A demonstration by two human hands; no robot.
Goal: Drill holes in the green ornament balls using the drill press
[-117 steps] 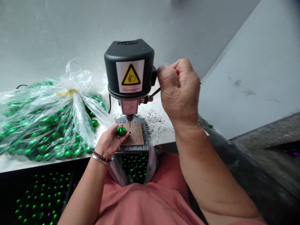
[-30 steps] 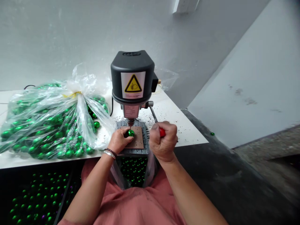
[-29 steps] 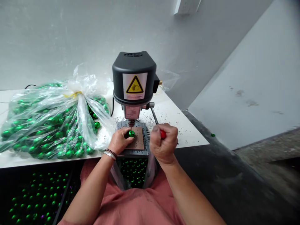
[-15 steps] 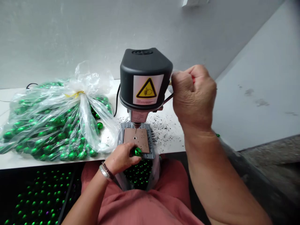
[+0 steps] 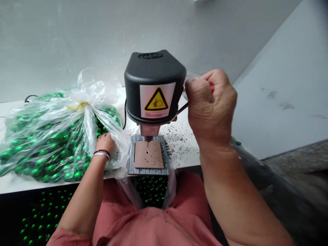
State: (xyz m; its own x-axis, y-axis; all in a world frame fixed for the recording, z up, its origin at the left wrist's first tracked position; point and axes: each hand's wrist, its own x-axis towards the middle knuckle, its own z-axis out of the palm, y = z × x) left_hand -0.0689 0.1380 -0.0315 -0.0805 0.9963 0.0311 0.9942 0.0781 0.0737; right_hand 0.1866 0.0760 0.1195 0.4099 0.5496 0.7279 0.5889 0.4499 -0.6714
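A small bench drill press [image 5: 155,89] with a dark cover and a yellow warning sign stands on the white table. My right hand [image 5: 211,106] is closed around its feed lever [image 5: 182,108], and a bit of red knob [image 5: 212,87] shows between the fingers. Under the drill bit [image 5: 148,144] lies a brown square board [image 5: 148,160] with a small hole. My left hand [image 5: 105,143] reaches to the mouth of a clear plastic bag [image 5: 88,128] of shiny green balls [image 5: 55,147]. Its fingers curl downward, their tips hidden, so what they hold does not show.
Dark shavings [image 5: 179,141] litter the table [image 5: 191,155] right of the drill press. Below the table's front edge, more green balls [image 5: 151,193] show between plastic flaps over my lap, and others [image 5: 43,218] lie at lower left. A wall stands behind.
My left hand has left the board, where it held a green ball, and moved left to the bag. That ball is out of sight. My right hand stays on the lever.
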